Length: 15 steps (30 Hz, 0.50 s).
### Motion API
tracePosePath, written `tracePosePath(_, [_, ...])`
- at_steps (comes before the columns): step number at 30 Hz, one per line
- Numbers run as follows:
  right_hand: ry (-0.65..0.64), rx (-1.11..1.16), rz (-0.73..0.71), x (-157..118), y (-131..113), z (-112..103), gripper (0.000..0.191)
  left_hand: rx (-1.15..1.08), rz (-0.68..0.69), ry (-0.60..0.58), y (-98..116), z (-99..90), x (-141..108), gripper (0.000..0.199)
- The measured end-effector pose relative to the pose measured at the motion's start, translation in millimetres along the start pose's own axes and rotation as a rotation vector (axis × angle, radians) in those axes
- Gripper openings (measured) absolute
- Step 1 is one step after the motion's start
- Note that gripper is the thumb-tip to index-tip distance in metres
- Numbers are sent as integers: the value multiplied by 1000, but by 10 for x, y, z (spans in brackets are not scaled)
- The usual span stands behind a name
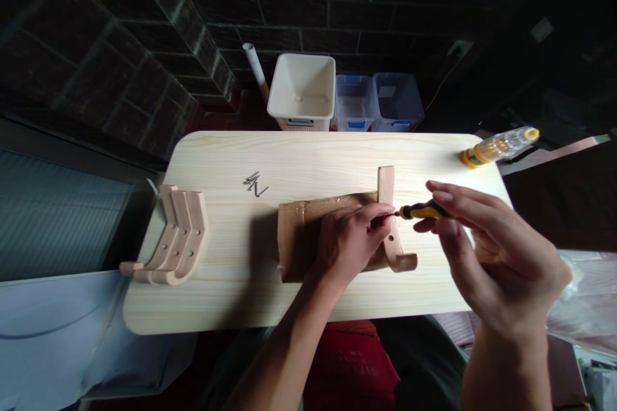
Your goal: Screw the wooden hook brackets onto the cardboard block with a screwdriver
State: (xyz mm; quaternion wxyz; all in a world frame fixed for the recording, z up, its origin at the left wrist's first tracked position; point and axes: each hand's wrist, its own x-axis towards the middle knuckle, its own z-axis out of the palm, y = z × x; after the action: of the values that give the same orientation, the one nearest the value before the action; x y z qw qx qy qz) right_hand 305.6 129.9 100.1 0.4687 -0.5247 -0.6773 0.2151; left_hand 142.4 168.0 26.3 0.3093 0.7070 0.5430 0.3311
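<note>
My right hand (pixel 499 257) holds a screwdriver (pixel 424 210) with a yellow and black handle between thumb and fingers, its shaft pointing left. At the shaft's tip, the fingertips of my left hand (pixel 349 237) are pinched together over a curved wooden hook (pixel 386 189); whatever small thing they hold is hidden. One dark hole shows in the hook below the fingers. Under my left hand and the hook lies a brown cardboard block (pixel 294 241). Several screws (pixel 254 183) lie loose on the table to the left.
More curved wooden hooks (pixel 186 231) with holes stand together at the left of the pale wooden table (pixel 226 148). A clear bottle-shaped case with yellow ends (pixel 501 146) is at the back right. Behind the table are a white bin (pixel 301 109) and two clear tubs (pixel 354 103).
</note>
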Motion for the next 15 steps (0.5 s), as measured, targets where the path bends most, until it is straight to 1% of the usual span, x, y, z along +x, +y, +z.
tracePosePath(3, [7, -22, -43, 18, -5, 14, 56, -15, 17, 2, -17, 3, -3, 21])
tracePosePath(5, [-33, -50, -40, 26, 11, 32, 58, -32, 37, 18, -37, 8, -7, 21])
tracePosePath(11, [-33, -90, -53, 30, 96, 58, 56, -58, 70, 16, -74, 15, -12, 19])
tracePosePath(15, [-19, -207, -36, 36, 122, 52, 59, -69, 87, 35, -69, 13, -10, 19])
